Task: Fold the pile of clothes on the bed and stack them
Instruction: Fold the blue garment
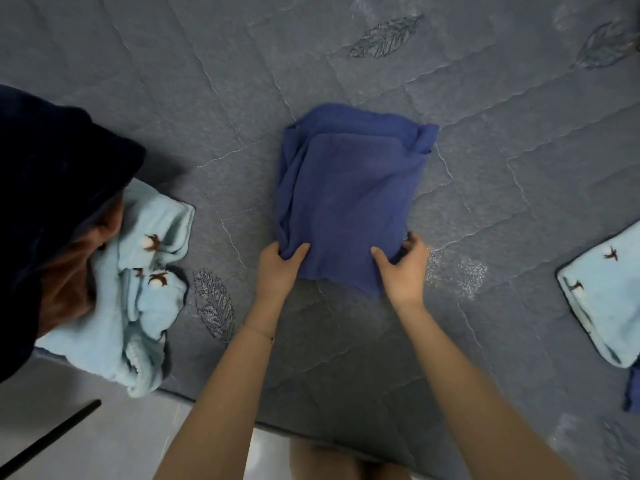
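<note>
A blue garment [349,195], partly folded, lies in the middle of the grey quilted bed [485,168]. My left hand [278,268] grips its near left corner, thumb on top of the cloth. My right hand [403,268] pinches its near right corner the same way. At the left edge of the bed is a pile of unfolded clothes: a dark navy piece [52,188], a rust-coloured piece [65,271] and a light blue fleece piece with a cotton-flower print [138,292]. A folded light blue printed piece [602,299] lies at the right edge.
The bed's near edge runs along the bottom, with pale floor [114,441] below it. A black rod [52,438] lies slanted on the floor at bottom left. A bit of blue cloth [632,389] shows under the folded piece at right.
</note>
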`<action>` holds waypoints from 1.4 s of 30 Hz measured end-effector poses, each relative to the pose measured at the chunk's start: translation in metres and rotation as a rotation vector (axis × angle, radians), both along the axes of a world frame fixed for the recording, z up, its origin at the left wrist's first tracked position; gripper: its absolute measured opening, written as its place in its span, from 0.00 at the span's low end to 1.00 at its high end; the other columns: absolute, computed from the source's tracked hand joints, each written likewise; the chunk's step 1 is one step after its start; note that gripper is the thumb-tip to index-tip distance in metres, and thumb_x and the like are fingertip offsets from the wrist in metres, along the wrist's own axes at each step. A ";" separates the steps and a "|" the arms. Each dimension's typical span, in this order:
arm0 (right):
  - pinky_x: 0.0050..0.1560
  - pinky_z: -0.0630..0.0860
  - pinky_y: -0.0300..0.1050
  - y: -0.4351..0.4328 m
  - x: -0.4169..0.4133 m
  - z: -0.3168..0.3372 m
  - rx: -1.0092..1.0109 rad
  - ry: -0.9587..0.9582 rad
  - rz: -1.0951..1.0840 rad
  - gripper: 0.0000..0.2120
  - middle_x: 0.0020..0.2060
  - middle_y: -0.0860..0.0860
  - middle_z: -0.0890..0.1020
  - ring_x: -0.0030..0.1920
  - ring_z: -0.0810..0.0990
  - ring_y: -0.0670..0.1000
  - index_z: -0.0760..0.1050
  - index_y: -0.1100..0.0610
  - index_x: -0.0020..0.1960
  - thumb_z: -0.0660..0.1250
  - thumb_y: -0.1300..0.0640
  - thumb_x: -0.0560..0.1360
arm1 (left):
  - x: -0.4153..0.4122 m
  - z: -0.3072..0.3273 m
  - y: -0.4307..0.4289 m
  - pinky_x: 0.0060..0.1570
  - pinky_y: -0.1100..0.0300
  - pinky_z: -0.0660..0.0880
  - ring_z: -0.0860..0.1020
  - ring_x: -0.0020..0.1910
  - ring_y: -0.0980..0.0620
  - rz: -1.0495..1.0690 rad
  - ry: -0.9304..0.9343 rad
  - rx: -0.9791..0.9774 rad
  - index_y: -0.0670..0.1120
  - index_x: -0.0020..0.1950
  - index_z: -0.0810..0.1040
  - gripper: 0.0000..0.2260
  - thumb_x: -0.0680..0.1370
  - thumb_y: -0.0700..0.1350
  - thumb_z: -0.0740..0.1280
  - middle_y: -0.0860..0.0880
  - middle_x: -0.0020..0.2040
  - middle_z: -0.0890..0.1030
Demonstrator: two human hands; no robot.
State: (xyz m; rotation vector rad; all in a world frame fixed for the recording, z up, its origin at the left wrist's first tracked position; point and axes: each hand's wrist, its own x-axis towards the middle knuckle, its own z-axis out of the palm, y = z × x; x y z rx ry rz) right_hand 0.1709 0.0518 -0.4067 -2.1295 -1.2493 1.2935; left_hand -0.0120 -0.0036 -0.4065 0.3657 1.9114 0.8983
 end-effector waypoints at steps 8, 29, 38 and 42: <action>0.54 0.78 0.46 -0.032 -0.005 0.009 -0.334 0.438 -0.332 0.09 0.54 0.55 0.81 0.51 0.80 0.53 0.76 0.62 0.58 0.66 0.63 0.77 | 0.003 0.013 -0.025 0.48 0.68 0.77 0.78 0.48 0.58 0.031 -0.155 0.032 0.47 0.60 0.76 0.09 0.79 0.41 0.67 0.53 0.51 0.80; 0.47 0.78 0.41 0.044 -0.025 0.052 -0.215 0.678 -0.462 0.02 0.50 0.50 0.80 0.48 0.79 0.47 0.75 0.54 0.51 0.64 0.58 0.80 | 0.001 0.051 0.048 0.42 0.60 0.81 0.80 0.47 0.51 0.571 -0.569 0.262 0.38 0.62 0.71 0.10 0.82 0.38 0.62 0.42 0.55 0.78; 0.69 0.64 0.42 0.078 -0.032 0.023 -0.007 0.244 -0.054 0.21 0.70 0.52 0.70 0.71 0.67 0.49 0.69 0.57 0.71 0.65 0.55 0.80 | -0.001 0.026 0.079 0.65 0.61 0.71 0.72 0.66 0.49 -0.010 0.208 0.299 0.40 0.72 0.67 0.19 0.81 0.38 0.63 0.42 0.68 0.72; 0.76 0.51 0.46 0.067 -0.023 0.010 0.009 -0.096 0.162 0.30 0.77 0.55 0.56 0.77 0.52 0.54 0.65 0.54 0.75 0.70 0.51 0.76 | -0.013 -0.001 0.052 0.74 0.47 0.54 0.56 0.76 0.39 -0.423 0.683 0.123 0.43 0.74 0.68 0.24 0.79 0.46 0.68 0.38 0.77 0.59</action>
